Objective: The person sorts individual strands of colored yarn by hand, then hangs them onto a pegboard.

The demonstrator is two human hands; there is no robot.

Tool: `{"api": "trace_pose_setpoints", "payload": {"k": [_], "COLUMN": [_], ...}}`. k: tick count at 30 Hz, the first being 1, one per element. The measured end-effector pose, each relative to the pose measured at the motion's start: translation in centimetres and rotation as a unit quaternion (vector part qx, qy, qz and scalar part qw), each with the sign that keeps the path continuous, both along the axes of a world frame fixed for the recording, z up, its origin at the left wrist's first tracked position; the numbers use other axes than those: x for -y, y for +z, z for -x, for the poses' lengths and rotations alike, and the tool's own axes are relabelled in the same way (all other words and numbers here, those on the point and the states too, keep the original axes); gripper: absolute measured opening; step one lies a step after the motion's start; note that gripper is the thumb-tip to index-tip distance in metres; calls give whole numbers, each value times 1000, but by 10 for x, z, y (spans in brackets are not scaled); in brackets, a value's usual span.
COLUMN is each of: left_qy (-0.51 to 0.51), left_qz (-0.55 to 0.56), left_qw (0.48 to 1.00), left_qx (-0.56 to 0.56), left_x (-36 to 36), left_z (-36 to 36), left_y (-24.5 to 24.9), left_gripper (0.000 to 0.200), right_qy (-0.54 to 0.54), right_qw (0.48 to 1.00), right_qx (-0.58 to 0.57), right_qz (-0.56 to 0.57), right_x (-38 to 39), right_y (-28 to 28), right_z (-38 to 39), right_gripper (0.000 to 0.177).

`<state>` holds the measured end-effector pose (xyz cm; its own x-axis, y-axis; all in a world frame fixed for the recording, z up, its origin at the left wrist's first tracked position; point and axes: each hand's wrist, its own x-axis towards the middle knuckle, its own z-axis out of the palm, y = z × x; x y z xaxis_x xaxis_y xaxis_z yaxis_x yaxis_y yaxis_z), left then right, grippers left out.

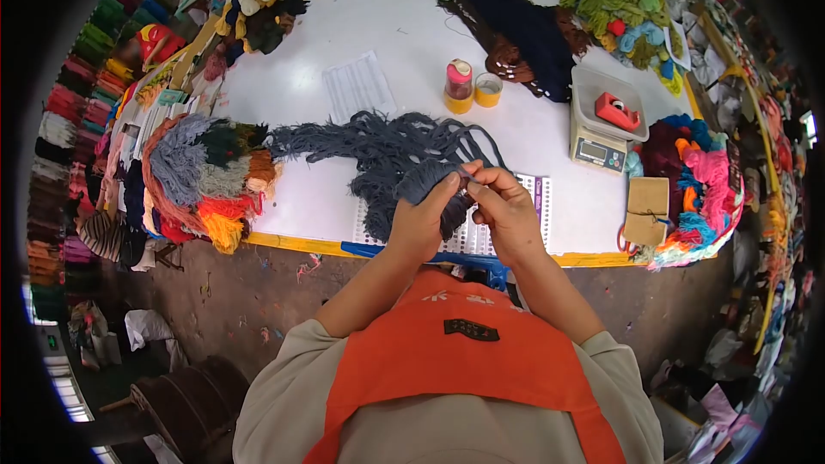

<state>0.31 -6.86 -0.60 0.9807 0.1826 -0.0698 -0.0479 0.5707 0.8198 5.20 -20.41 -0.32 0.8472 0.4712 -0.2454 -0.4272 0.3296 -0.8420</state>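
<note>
My left hand point(423, 216) is closed around a bundle of dark grey-blue yarn point(421, 180) at the near edge of the table. Close beside it, my right hand point(505, 206) pinches at the same bundle, thumb and fingertips together; whether a strand or something else small sits in that pinch is hidden. More of the grey-blue yarn point(369, 142) spreads loosely leftward over the table. Partly under the yarn and hands lies a white card with rows of holes and a purple label point(540, 198).
Colourful yarn heaps flank me at left point(202, 172) and right point(709, 172). A digital scale point(595, 150) carries a plastic tub with a red tape dispenser point(617, 112). A pink-capped jar point(459, 79), tape roll point(488, 90), paper sheet point(357, 86) and dark yarn point(524, 30) lie farther back.
</note>
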Motion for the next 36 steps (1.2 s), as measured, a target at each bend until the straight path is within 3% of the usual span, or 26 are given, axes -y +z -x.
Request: {"api": "trace_pose_setpoints", "payload": {"k": [36], "left_qy": [-2], "left_qz": [44], "left_qw": [999], "left_qx": [-19], "left_x": [1], "left_z": [-12], "left_y": [-3], "left_gripper": [33], "right_qy": [41], "right_qw": [999], "right_qx": [36], "right_qz": [0], "right_x": [8], "right_y": [-3], "right_z": [-12], "right_gripper": [10]}}
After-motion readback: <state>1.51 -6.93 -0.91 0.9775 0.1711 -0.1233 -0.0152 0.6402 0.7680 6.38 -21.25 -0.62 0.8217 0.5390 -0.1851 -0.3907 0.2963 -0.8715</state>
